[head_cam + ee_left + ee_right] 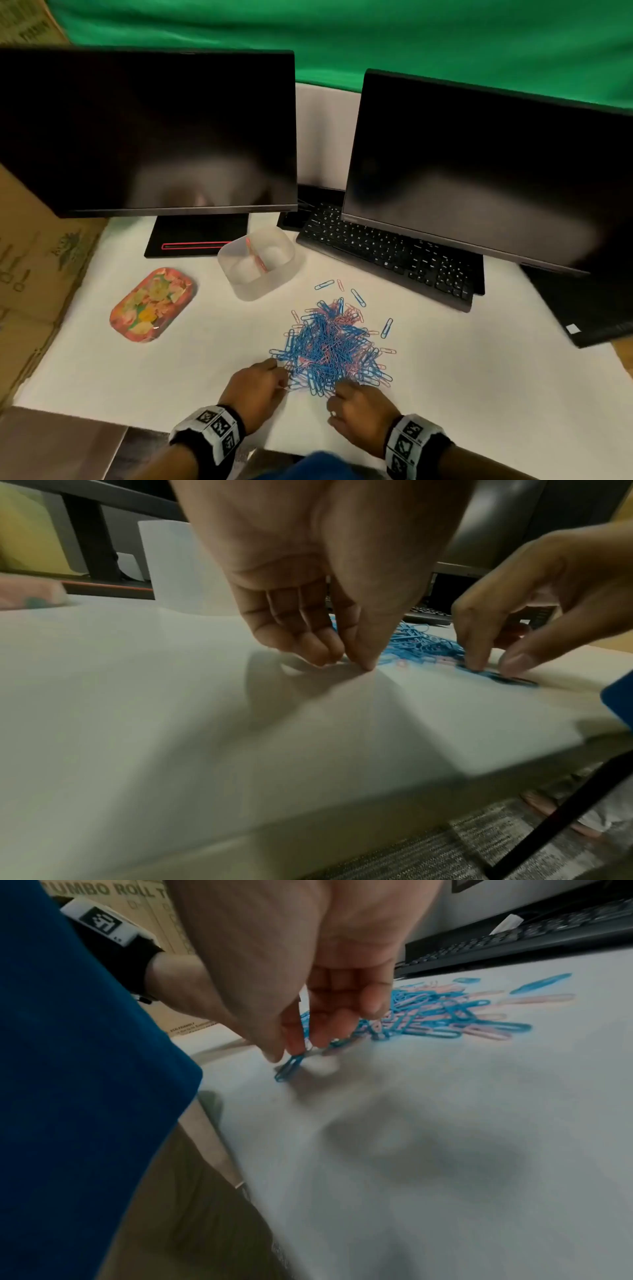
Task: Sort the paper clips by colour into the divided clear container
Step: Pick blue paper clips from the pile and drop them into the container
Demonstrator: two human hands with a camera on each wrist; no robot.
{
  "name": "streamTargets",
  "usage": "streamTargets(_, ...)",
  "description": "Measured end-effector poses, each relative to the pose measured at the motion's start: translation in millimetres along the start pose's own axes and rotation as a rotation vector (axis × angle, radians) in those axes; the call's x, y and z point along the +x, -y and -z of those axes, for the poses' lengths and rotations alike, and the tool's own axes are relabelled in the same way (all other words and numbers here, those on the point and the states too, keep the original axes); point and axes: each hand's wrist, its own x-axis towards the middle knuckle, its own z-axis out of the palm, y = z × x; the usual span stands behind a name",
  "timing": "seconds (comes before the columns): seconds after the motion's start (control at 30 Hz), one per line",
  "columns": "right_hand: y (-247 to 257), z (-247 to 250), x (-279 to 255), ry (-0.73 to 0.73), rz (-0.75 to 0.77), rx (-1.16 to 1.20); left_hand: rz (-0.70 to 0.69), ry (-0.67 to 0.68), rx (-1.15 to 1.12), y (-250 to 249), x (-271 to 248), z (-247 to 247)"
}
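Observation:
A heap of blue and pink paper clips [330,346] lies on the white table, with a few strays behind it. The clear divided container [253,291] stands beyond the heap to the left, a pink clip [255,255] lying along its divider. My left hand [282,385] is at the heap's near left edge; thumb and forefinger meet on the table [358,662], apparently on a thin pink clip [287,388]. My right hand [337,390] is at the near edge, and its thumb and forefinger [291,1049] pinch a blue clip [289,1068] that touches the table.
Two dark monitors [147,137] [486,178] and a black keyboard [387,260] stand behind the heap. A floral tray [152,305] lies left of the container. Cardboard boxes [30,274] border the left side. The table's front edge [102,416] runs just under my wrists.

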Motion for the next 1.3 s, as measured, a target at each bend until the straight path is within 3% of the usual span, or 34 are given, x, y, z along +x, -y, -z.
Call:
streamTargets(0.17,-6.2,-1.5,-17.1,0.013,0.063,-0.074,-0.017,-0.008,0.043,8.9,-9.0,-1.3)
streamTargets(0.27,-7.9,7.5,-20.7,0.005,-0.007,0.006,-0.050,0.015,0.035,4.9,-7.7,5.4)
streamTargets(0.4,-11.9,13.1,-15.8,0.107,-0.106,0.194,-0.230,0.067,0.000,-8.2,-0.2,7.4)
streamTargets(0.5,-12.3,14.4,-13.4,0.093,-0.157,0.223,-0.329,0.084,0.073,-7.2,5.7,4.5)
streamTargets(0.63,-18.5,8.7,-16.1,0.046,-0.177,0.277,-0.349,0.096,0.095,-6.0,9.2,3.4)
streamTargets(0.73,-25.9,12.5,-20.8,-0.068,-0.228,0.522,-0.369,0.044,0.072,-7.0,9.0,3.3)
streamTargets(0.87,-44.8,22.2,-23.4,-0.151,-0.444,0.987,-0.368,-0.018,0.031,-4.4,6.5,-2.5)
streamTargets(1.0,-60.6,40.5,-24.0,-0.127,-0.638,1.732,-0.262,0.019,-0.130,-5.4,8.3,4.6)
streamTargets(1.3,-84.1,48.2,-6.2,-0.096,-0.772,2.081,0.068,0.095,-0.832,3.0,21.4,21.4)
